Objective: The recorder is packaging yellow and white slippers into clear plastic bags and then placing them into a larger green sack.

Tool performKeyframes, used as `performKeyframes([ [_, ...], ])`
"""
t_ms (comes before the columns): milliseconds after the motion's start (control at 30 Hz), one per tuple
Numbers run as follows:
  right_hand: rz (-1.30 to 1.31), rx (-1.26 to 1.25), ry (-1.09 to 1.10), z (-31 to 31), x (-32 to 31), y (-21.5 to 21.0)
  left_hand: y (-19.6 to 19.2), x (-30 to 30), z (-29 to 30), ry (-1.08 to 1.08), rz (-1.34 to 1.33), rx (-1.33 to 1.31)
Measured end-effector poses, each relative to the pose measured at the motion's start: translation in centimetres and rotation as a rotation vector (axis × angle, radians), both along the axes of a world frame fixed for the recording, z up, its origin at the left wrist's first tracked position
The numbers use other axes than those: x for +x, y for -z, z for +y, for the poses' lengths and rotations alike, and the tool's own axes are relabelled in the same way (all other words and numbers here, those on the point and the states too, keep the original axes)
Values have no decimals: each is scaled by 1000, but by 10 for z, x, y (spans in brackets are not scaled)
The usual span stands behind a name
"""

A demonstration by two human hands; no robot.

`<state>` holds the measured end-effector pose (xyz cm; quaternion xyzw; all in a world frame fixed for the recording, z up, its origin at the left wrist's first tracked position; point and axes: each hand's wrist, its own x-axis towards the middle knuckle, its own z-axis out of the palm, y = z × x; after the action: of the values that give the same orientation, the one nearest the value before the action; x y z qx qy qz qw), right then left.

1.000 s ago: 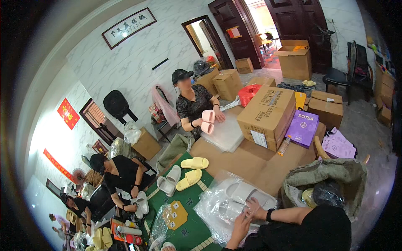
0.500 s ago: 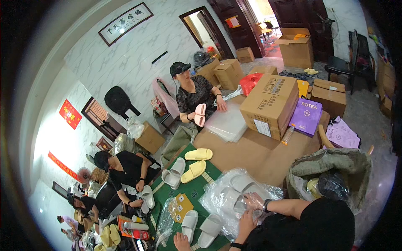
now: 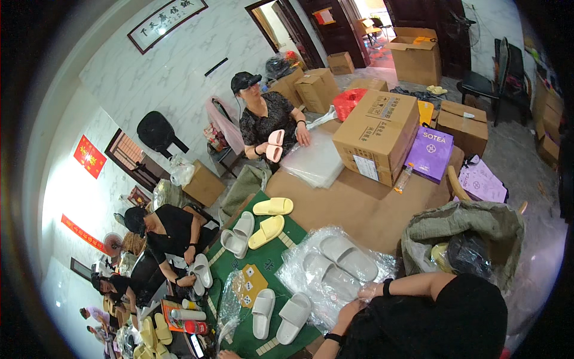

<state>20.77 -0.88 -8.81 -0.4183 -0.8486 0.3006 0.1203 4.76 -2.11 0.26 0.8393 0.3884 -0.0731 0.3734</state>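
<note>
One hand [image 3: 228,355] near crumpled clear plastic [image 3: 231,308], fingers' spread unclear

A makeshift workshop: slippers [image 3: 263,314] on a green table [image 3: 242,329], clear bags [image 3: 311,163], cardboard cartons [image 3: 378,139]

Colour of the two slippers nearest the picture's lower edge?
Pale grey, both the left slipper and right slipper; best in the head view.

White letters on the purple package [image 3: 431,159] by the table's [image 3: 341,206] right edge; dark print and white label [image 3: 366,167] on the carton [image 3: 382,122] beside it; dark characters on the framed sign [image 3: 167,25].
</note>
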Motion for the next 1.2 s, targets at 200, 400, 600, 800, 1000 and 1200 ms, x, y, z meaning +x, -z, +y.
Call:
performKeyframes([
  [200,17,-122,-141,9,-5,-3,4,1,-2,-35,21,2],
  [400,277,315,-126,5,-6,22,-23,7,-6,-56,85,30],
  [600,-430,-69,65,1,19,-19,9,-1,-3,72,90,-13],
  [800,-376,73,431,-16,11,-4,21,2,6,99,-46,-2],
  [1000,-321,-158,101,-7,10,-32,-10,10,34,-405,-394,98],
  [1200,-194,-269,237,2,10,-77,-40,37,40,-225,-472,337],
])
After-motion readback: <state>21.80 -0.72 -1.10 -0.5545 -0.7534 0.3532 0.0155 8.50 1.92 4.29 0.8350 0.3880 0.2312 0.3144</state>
